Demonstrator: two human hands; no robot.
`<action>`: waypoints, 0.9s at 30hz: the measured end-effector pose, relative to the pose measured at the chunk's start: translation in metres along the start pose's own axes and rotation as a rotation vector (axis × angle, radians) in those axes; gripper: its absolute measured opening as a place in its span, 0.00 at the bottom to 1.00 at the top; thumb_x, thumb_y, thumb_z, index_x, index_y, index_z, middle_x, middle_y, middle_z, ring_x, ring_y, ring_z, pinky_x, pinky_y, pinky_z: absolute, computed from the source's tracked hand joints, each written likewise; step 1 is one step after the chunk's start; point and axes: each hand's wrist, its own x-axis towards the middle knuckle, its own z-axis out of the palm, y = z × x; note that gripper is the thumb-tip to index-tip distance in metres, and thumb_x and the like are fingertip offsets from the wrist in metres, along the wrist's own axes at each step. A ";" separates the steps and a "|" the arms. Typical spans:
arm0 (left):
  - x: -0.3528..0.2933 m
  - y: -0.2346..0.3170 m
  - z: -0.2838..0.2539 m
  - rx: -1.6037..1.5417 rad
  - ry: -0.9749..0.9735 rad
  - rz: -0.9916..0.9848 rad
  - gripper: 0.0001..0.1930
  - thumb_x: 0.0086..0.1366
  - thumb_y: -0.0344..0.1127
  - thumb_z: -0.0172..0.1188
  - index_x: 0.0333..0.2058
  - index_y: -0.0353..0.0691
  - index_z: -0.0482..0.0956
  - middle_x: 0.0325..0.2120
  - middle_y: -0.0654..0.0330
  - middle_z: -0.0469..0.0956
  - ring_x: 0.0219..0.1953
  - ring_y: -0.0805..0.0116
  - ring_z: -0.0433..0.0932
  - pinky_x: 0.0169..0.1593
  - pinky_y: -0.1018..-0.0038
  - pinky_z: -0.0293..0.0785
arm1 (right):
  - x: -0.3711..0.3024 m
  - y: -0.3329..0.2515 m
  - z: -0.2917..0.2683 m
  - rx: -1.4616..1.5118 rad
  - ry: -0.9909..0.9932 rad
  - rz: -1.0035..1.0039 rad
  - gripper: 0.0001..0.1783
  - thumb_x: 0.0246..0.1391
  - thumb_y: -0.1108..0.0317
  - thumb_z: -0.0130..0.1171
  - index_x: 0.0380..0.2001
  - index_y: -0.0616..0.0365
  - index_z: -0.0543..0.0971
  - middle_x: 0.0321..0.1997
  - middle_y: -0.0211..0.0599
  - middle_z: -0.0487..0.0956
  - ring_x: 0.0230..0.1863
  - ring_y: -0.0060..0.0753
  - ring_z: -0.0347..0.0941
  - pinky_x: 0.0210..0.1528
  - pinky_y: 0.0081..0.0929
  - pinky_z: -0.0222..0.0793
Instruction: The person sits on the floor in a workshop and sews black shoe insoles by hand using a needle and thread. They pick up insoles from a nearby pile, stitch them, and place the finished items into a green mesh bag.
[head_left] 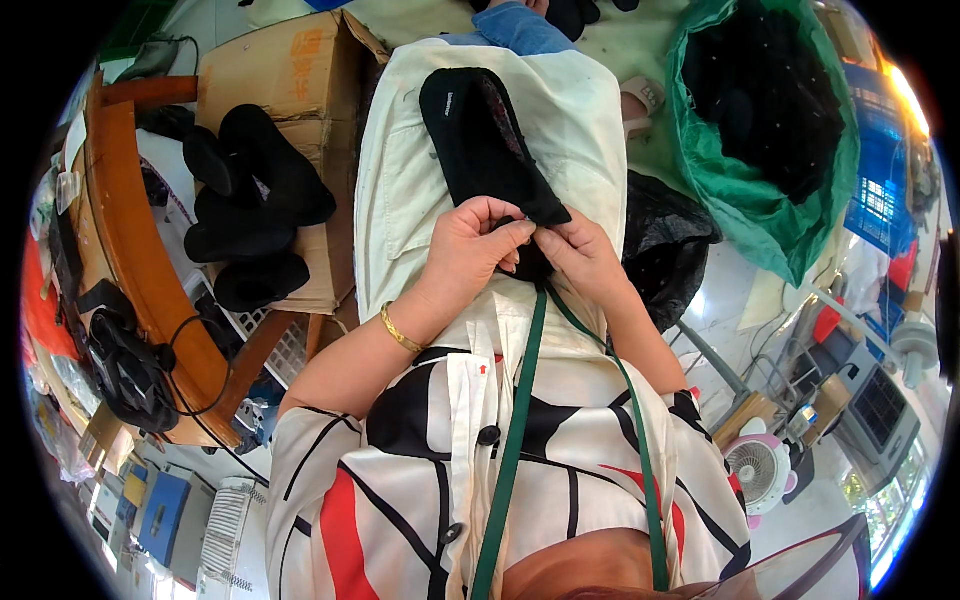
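Note:
A black fabric shoe (468, 145) with a patterned lining lies across the pale apron (395, 170) on my lap, its far end pointing away from me. My left hand (467, 243) pinches its near end, with thumb and fingers pressed together at the edge. Close beside it, my right hand (580, 250) grips the same end from the right. Both sets of fingertips meet there. Any small thing between them is too small to make out.
Several black shoes (262, 165) rest against a cardboard box (290, 75) at the left, by a curved wooden chair (135, 220). To the right are a black plastic bag (665, 240) and a green sack (700, 165) of dark pieces. A small fan (757, 472) stands lower right.

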 end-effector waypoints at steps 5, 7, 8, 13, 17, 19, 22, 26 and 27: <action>-0.001 0.004 0.002 0.004 0.015 -0.009 0.06 0.62 0.28 0.64 0.37 0.38 0.78 0.25 0.64 0.79 0.22 0.80 0.73 0.27 0.83 0.71 | 0.000 0.006 -0.011 -0.033 -0.078 0.003 0.14 0.65 0.74 0.49 0.52 0.63 0.74 0.44 0.28 0.77 0.44 0.18 0.71 0.49 0.19 0.66; 0.000 0.002 0.000 -0.002 0.014 -0.011 0.06 0.62 0.29 0.65 0.37 0.38 0.78 0.25 0.64 0.79 0.22 0.80 0.73 0.27 0.83 0.71 | 0.000 0.003 -0.009 0.001 -0.059 0.052 0.13 0.64 0.73 0.50 0.51 0.62 0.74 0.37 0.27 0.77 0.36 0.16 0.71 0.41 0.16 0.68; 0.000 0.002 -0.001 -0.006 0.013 -0.011 0.06 0.62 0.29 0.65 0.37 0.38 0.78 0.25 0.64 0.79 0.22 0.80 0.73 0.27 0.83 0.71 | -0.002 -0.003 -0.008 0.045 -0.058 0.132 0.13 0.64 0.73 0.50 0.50 0.62 0.74 0.33 0.26 0.77 0.31 0.15 0.70 0.36 0.15 0.67; 0.001 0.002 -0.003 0.028 0.020 -0.040 0.07 0.61 0.30 0.66 0.36 0.39 0.78 0.24 0.65 0.79 0.21 0.81 0.73 0.27 0.84 0.71 | 0.002 -0.016 0.008 0.071 0.052 0.225 0.08 0.63 0.70 0.53 0.44 0.59 0.73 0.21 0.24 0.71 0.19 0.14 0.65 0.22 0.16 0.62; 0.000 0.002 -0.003 0.024 0.021 -0.060 0.06 0.61 0.30 0.66 0.36 0.39 0.78 0.24 0.65 0.79 0.21 0.81 0.74 0.26 0.84 0.71 | 0.007 -0.022 0.007 0.115 0.053 0.261 0.15 0.59 0.71 0.54 0.49 0.58 0.70 0.23 0.25 0.73 0.19 0.15 0.67 0.22 0.15 0.65; 0.001 0.001 -0.004 0.027 0.002 -0.058 0.06 0.61 0.30 0.65 0.36 0.39 0.78 0.25 0.65 0.79 0.21 0.81 0.74 0.27 0.85 0.71 | 0.010 -0.030 0.007 0.138 0.031 0.290 0.18 0.57 0.73 0.54 0.52 0.58 0.69 0.24 0.26 0.74 0.20 0.15 0.68 0.22 0.16 0.66; 0.002 0.000 -0.006 0.054 -0.004 -0.061 0.06 0.62 0.31 0.65 0.37 0.39 0.78 0.25 0.65 0.79 0.21 0.81 0.74 0.27 0.85 0.71 | 0.017 -0.046 0.006 0.084 -0.068 0.348 0.21 0.55 0.75 0.53 0.53 0.57 0.68 0.27 0.28 0.76 0.21 0.16 0.69 0.24 0.16 0.67; 0.000 0.001 -0.006 0.056 0.006 -0.075 0.07 0.62 0.31 0.65 0.37 0.39 0.78 0.25 0.64 0.79 0.21 0.80 0.74 0.27 0.84 0.72 | 0.025 -0.049 -0.022 -0.307 -0.095 0.162 0.21 0.54 0.74 0.55 0.52 0.54 0.73 0.35 0.33 0.80 0.24 0.21 0.73 0.27 0.19 0.69; 0.001 0.001 -0.006 0.078 -0.003 -0.072 0.07 0.62 0.31 0.64 0.37 0.39 0.77 0.26 0.64 0.79 0.23 0.79 0.75 0.28 0.83 0.73 | 0.031 -0.049 -0.025 -0.456 -0.014 -0.023 0.20 0.54 0.74 0.57 0.51 0.53 0.74 0.35 0.33 0.79 0.24 0.23 0.73 0.28 0.21 0.69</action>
